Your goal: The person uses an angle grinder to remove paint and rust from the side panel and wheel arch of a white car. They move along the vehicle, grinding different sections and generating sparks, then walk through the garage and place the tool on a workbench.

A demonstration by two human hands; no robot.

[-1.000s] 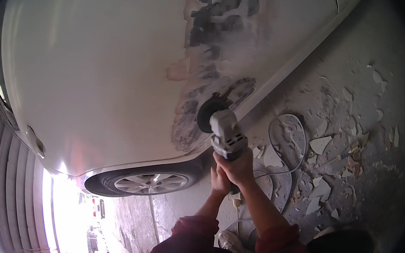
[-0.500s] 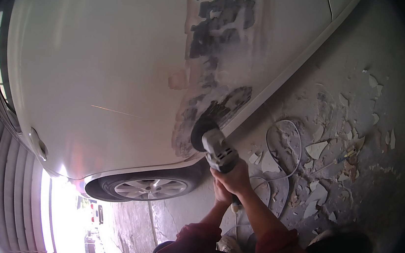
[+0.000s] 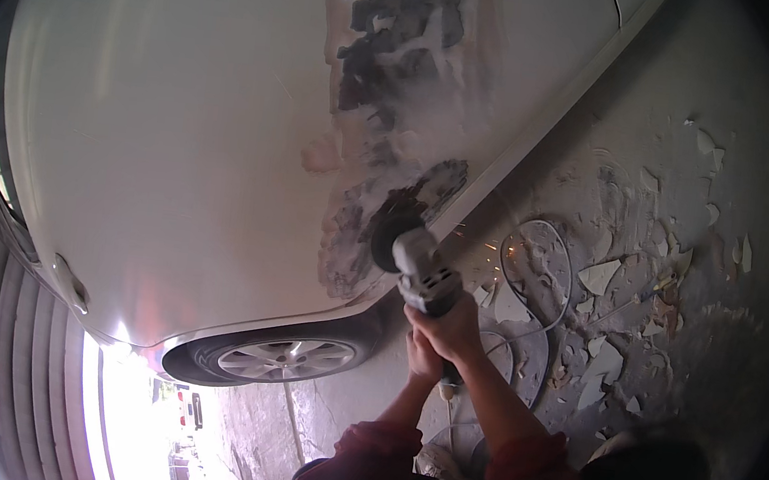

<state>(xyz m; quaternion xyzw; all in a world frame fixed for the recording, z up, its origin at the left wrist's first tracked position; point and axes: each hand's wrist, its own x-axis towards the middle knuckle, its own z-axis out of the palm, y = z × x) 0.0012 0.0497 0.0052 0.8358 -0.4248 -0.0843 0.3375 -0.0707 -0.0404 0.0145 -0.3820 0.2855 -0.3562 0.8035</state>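
Observation:
Both my hands are closed round a grey and black angle grinder (image 3: 428,273). My right hand (image 3: 453,330) wraps the body behind its head. Just below it, my left hand (image 3: 424,357) grips the rear, its fingers partly hidden. The grinder's dark round disc (image 3: 388,239) lies against a pale car's side panel (image 3: 187,154), close to the sill and in front of the wheel arch. Around it runs a rough sanded strip (image 3: 405,45) of dark and pinkish patches. Orange sparks (image 3: 493,247) fly off to the right, over the floor.
A pale cord (image 3: 570,283) loops across the dusty floor among several broken filler flakes (image 3: 599,277). Left of my arms is the car's wheel (image 3: 286,358). A ribbed metal shutter or wall (image 3: 11,360) and a bright opening (image 3: 131,420) lie at the far left.
The grinder and both hands have shifted slightly right in the picture, while the car panel has slid a little left. Orange sparks now show to the right of the disc.

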